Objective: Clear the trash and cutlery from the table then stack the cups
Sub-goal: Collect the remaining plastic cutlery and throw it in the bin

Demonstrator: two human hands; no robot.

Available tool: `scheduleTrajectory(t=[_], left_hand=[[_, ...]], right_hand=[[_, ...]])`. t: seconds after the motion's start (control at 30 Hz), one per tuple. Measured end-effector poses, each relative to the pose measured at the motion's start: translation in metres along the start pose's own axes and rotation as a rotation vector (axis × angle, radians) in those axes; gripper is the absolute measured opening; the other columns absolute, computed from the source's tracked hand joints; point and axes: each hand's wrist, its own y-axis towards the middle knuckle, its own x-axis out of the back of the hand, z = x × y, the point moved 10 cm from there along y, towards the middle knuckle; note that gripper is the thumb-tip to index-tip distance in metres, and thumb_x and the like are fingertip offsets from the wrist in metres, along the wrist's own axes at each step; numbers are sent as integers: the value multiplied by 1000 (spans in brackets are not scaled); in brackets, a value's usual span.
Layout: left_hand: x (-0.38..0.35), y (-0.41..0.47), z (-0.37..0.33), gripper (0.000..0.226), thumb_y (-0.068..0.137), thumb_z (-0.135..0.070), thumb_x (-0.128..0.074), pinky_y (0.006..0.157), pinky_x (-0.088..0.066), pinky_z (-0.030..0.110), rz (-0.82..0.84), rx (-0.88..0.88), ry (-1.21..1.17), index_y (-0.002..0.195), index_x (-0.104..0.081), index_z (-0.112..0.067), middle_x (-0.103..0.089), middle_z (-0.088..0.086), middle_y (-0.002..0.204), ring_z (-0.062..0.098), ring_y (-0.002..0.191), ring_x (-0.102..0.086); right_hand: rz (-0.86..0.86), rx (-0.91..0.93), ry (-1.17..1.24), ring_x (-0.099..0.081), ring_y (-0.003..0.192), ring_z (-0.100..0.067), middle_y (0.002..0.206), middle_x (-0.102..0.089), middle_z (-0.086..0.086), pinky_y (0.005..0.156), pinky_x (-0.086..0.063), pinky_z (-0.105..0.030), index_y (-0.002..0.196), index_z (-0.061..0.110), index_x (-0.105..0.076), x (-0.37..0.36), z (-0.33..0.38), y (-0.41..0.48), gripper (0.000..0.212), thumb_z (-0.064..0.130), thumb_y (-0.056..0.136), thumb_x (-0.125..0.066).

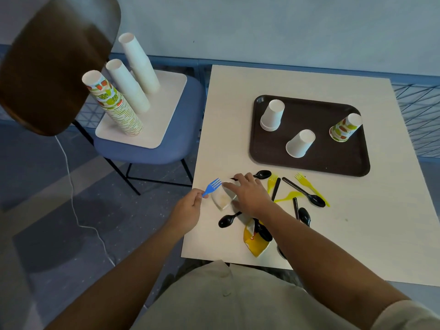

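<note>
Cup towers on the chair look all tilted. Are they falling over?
Head view: probably not, the wide-angle lens seems to tilt the cup towers near the picture's edge. Head view: the edges of the table splay outward too. Head view: the brown shape at top left is blurred, too close to the camera to identify.

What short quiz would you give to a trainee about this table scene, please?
1. True or false: the left hand holds a black spoon.
2. How many cups or cup stacks stand on the brown tray? A) two B) three C) five
3. Fill the gap: the ___ hand lies over the white paper scrap.
Key: 1 false, it pinches the blue fork; 2 B; 3 right, the right hand.
</note>
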Motion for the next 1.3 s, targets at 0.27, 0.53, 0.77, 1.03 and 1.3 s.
scheduleTrajectory(t=[0.27,0.53,0.77,1.03,1.3], left_hand=[[5,12,-20,24,111,-24,-42,62,-39,28,-48,44,-99,120,-63,-16,-59,5,91,16,72,-49],[18,21,-46,29,108,-30,-49,76,-39,25,-126,-44,-70,108,-70,-11,-59,8,104,23,98,-56],[-6,29,-56,29,101,-43,-58,74,-50,34,59,-85,-17,103,-70,-17,-68,5,102,22,93,-66],[4,29,-45,39,108,-30,-49,72,-40,37,-78,15,-86,99,-55,8,-58,25,90,24,79,-49],[-3,22,-38,40,108,-32,-48,72,-40,37,-25,30,-89,99,-55,6,-61,25,97,23,81,-51]], right_hand=[[-309,39,35,-62,88,-34,110,-66,-9,76,-54,-44,125,25,-65,20,-1,-9,32,23,94,-67],[-156,66,441,-58,88,-27,99,-61,-4,77,-50,-44,118,18,-58,25,-2,-1,26,32,107,-40],[-91,-115,810,-58,80,-20,79,-59,11,75,-48,-41,83,37,-50,26,-15,0,25,33,107,-43],[-107,-449,981,-66,83,-20,87,-70,-1,73,-52,-35,126,30,-61,14,-58,-2,29,37,102,-46],[82,-467,448,-64,94,-34,116,-63,-13,64,-48,-36,137,26,-49,5,-70,10,43,10,98,-42]])
